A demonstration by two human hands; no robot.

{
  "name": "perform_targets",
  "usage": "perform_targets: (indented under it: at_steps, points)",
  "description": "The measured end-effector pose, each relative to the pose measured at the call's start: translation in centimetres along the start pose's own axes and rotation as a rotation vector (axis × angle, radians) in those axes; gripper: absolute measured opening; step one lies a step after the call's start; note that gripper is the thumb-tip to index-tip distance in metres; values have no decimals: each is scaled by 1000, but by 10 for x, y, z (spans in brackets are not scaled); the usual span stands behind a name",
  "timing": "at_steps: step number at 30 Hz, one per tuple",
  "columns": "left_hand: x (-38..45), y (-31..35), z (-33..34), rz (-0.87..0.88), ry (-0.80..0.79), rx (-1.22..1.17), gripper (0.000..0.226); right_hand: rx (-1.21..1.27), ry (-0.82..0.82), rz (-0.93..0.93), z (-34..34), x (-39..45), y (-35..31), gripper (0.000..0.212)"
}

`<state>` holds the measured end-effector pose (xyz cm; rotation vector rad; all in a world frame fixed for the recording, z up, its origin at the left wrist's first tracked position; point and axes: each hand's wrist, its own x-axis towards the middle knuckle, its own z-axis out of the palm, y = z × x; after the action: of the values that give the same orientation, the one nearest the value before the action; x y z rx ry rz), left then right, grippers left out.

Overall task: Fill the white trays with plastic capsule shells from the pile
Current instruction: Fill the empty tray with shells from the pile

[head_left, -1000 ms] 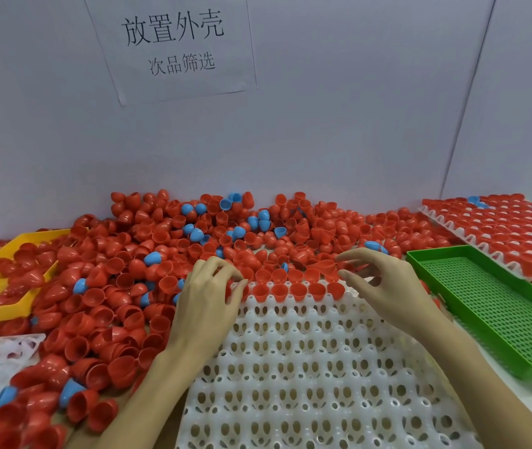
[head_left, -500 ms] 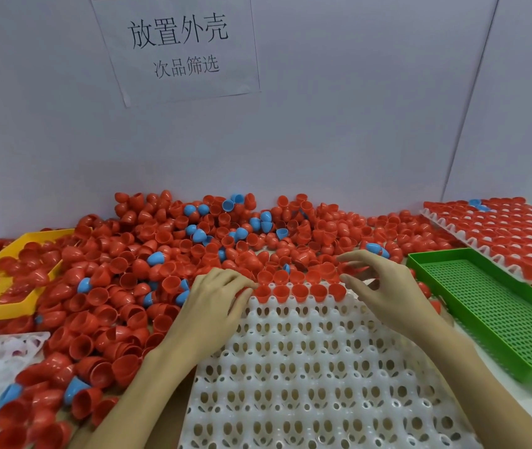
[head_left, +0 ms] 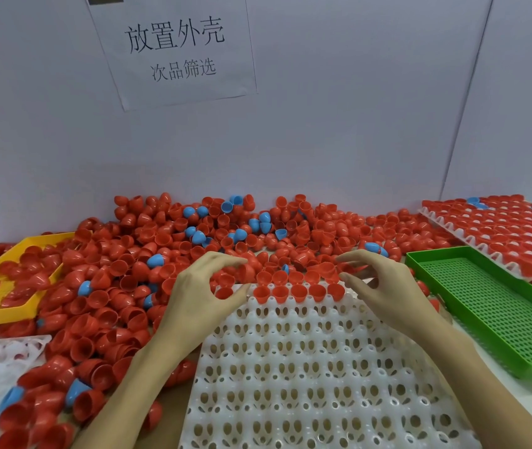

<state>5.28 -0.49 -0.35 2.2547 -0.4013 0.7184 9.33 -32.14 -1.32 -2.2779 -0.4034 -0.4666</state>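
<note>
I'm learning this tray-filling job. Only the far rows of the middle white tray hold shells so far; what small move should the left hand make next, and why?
Probably seat the red shell at the left hand into the empty pocket there, since the white tray's second row already holds five upright shells to its right, and that slot continues the row.
</note>
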Motion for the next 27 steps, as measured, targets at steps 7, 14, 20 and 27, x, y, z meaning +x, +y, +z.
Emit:
perform_targets:
  at_steps: [7, 14, 20, 27]
  points:
    - [0, -1, 14, -80, 45, 112, 36, 8, 8, 2, -2, 0, -1, 27]
    - [3, 6, 27, -235, -33, 198, 45, -2, 4, 1, -3, 0, -2, 26]
    - [-1, 9, 24, -166, -36, 226, 14, -10, 1, -2, -2, 0, -1, 27]
    - [-5, 3, 33, -88, -4, 305, 13, 25, -5, 13, -1, 0, 0, 28]
